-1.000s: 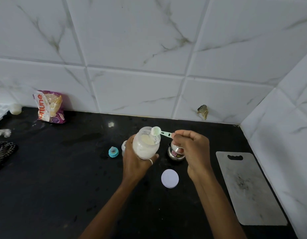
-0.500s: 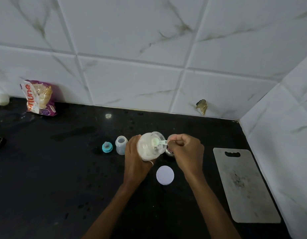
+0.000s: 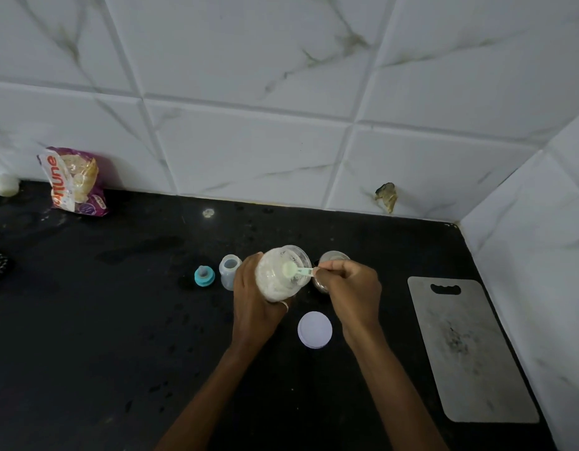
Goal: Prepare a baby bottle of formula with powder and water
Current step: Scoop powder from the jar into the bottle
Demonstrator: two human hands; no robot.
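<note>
My left hand (image 3: 257,304) is wrapped around a clear plastic jar of powder (image 3: 281,274), lifted off the black countertop (image 3: 86,336) and tipped so its long axis leans away from me and toward my right hand, the open mouth aimed up and to the right. White powder clings to the inside wall and fills the lower part nearest my palm. My right hand (image 3: 350,291) is closed in a pinch on the flat handle of a small pale green plastic scoop (image 3: 296,270); the handle lies roughly level, pointing from my right fingers leftward, with the round bowl sitting inside the jar's mouth. Just beyond my left hand, on its outer side, the small translucent baby bottle (image 3: 229,271) stands upright and open on the counter, and farther out on the same side lies its teal ring with the nipple (image 3: 204,275). Just behind my right hand, partly hidden by it, sits a shiny round metal container (image 3: 334,257). Between my wrists, near to me, the jar's round pale lid (image 3: 314,329) lies flat. Well out past my right forearm lies a grey rectangular cutting board (image 3: 467,349) with a slot handle.
</note>
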